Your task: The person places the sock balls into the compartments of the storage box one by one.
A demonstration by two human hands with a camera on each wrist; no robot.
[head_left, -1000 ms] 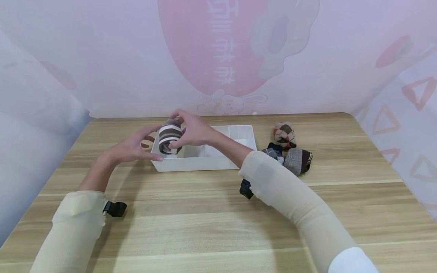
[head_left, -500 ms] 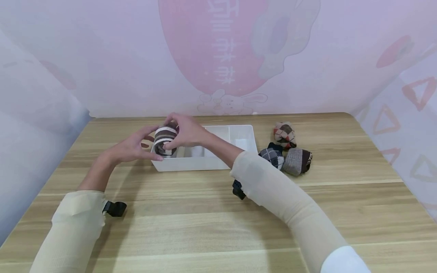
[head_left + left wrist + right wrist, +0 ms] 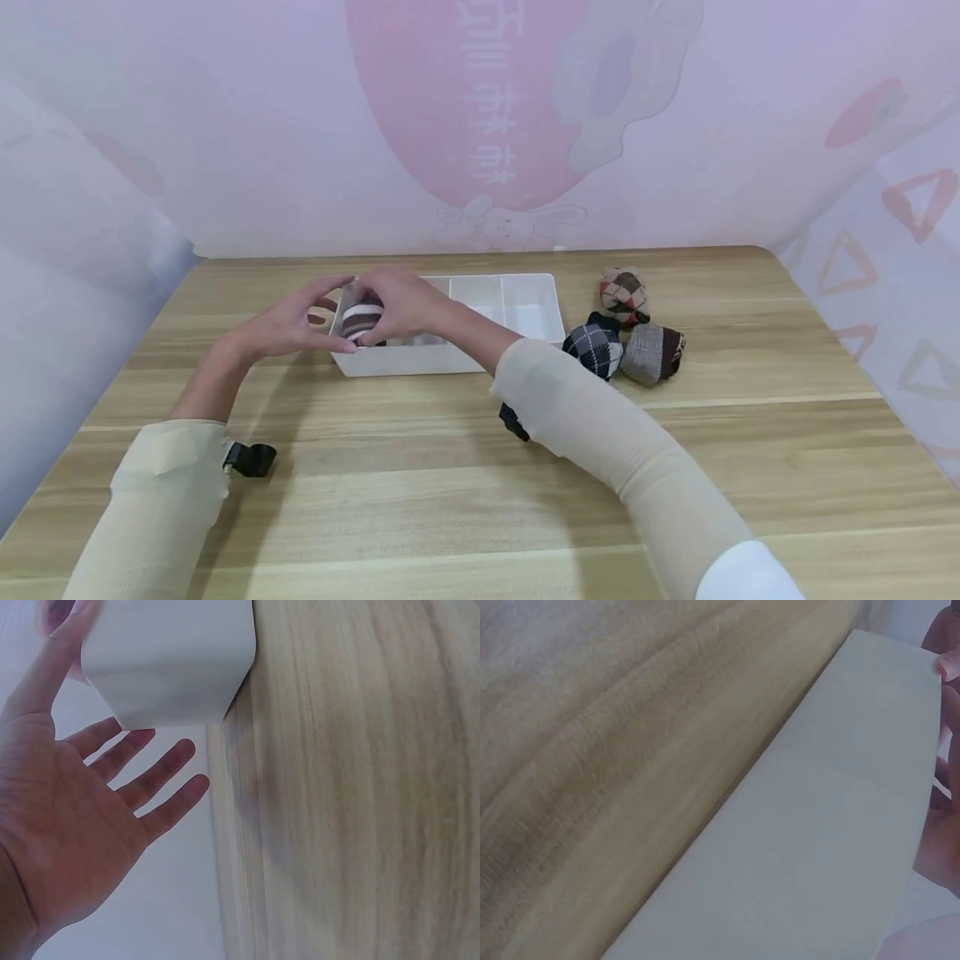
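My right hand (image 3: 397, 304) grips a brown-and-white striped sock roll (image 3: 361, 321) and holds it low in the leftmost compartment of a white divided box (image 3: 420, 358). The roll sits partly below the rim. My left hand (image 3: 288, 325) is open just left of the box, fingers spread, with its thumb against the box's near left corner. In the left wrist view the open left hand (image 3: 82, 817) faces the box corner (image 3: 172, 660). The right wrist view shows only the box's outer wall (image 3: 817, 847), the wooden table (image 3: 592, 735) and fingertips (image 3: 939, 825) at the right edge.
Three rolled socks lie right of the box: a brown argyle ball (image 3: 624, 293), a dark argyle ball (image 3: 595, 348) and a grey-brown roll (image 3: 654, 352). The box's other compartments (image 3: 525, 312) look empty. A pink printed curtain encloses the table on three sides.
My right hand has moved left and down with the striped roll, from above the box rim into the leftmost compartment. The left hand has stayed beside the box.
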